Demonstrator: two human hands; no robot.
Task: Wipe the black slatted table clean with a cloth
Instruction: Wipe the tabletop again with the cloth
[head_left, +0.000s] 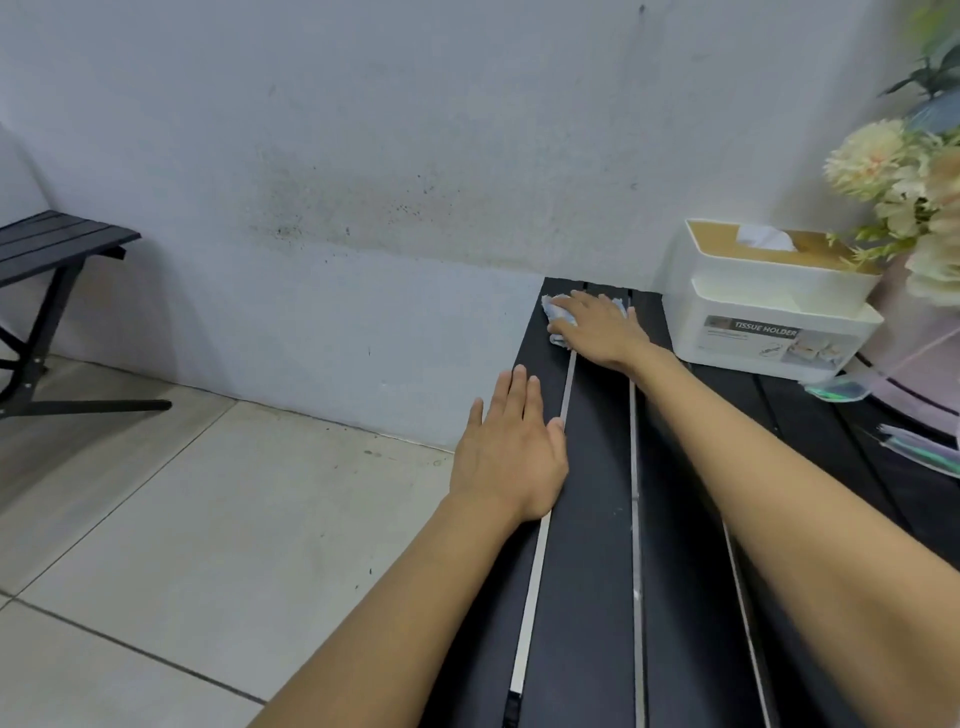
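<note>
The black slatted table (592, 519) runs from the lower middle of the view up to the wall, with pale gaps between its slats. My right hand (597, 327) lies flat at the table's far end, pressing a light blue cloth (558, 312) onto the slats; the cloth shows around my fingers and is mostly hidden under the palm. My left hand (511, 452) rests flat on the table's left slat, nearer to me, fingers apart and holding nothing.
A white tissue holder (769, 306) stands on the table at the far right, close to my right hand. Pale flowers (904, 197) in pink wrapping stand beyond it. Small packets (919, 447) lie at the right edge. A black chair (47, 301) stands far left on the tiled floor.
</note>
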